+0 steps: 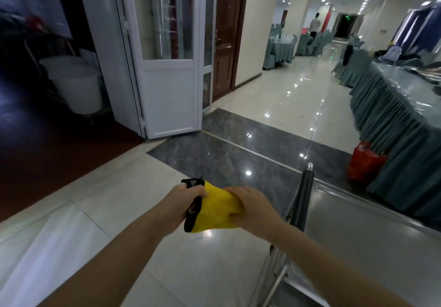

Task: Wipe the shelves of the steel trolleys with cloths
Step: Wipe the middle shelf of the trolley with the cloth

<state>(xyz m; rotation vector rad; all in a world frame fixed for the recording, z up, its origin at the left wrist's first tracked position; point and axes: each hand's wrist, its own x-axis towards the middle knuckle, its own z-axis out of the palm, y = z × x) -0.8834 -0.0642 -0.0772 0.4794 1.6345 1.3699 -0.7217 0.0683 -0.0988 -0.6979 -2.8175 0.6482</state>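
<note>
Both forearms reach out below me, my left hand (188,199) and right hand (250,205) pinching the yellow cloth (216,211) bunched between them, just left of the steel trolley (358,223). It looks soft, light and floppy (best gripped wadded). I can read no writing or brand.
</note>
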